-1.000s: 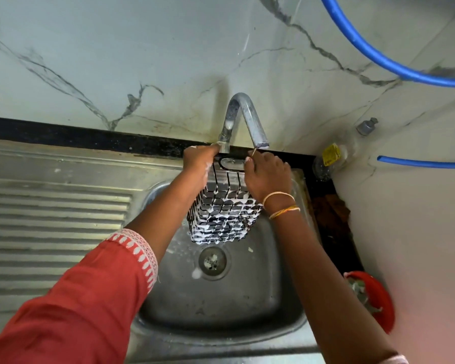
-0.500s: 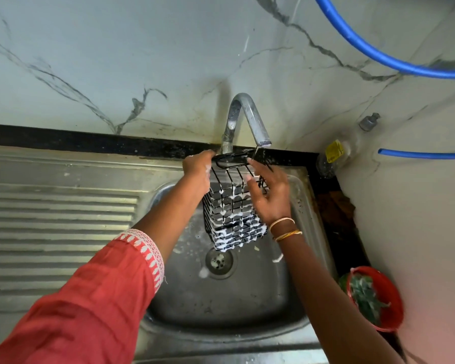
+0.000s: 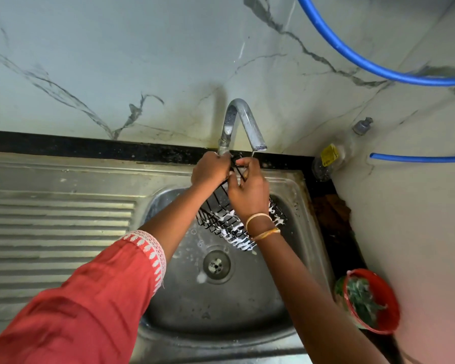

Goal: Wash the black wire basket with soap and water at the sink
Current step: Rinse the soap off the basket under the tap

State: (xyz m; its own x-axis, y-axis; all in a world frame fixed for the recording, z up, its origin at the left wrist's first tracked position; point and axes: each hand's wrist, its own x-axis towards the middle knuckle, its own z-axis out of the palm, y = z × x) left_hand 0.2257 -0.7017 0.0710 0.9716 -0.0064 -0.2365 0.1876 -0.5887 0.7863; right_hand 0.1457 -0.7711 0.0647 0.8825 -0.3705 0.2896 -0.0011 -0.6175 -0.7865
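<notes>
The black wire basket (image 3: 222, 219), streaked with white soap foam, hangs tilted over the steel sink basin (image 3: 247, 298), just below the faucet spout (image 3: 250, 127). My left hand (image 3: 210, 169) grips the basket's upper rim near the faucet base. My right hand (image 3: 248, 187) lies over the basket's top, its thumb and fingers pinching the black wires there, and it hides part of the basket. I cannot tell whether water runs from the spout.
A ribbed steel drainboard (image 3: 58, 227) lies left of the basin. The drain (image 3: 216, 264) sits below the basket. A red bowl with a green scrubber (image 3: 371, 303) stands at the right. A clear soap bottle (image 3: 329, 158) stands in the corner. Blue hoses (image 3: 352, 56) cross the marble wall.
The basket has turned from hanging upright to tilted, its bottom swung right. My right hand moved from its side up to the top wires beside my left hand.
</notes>
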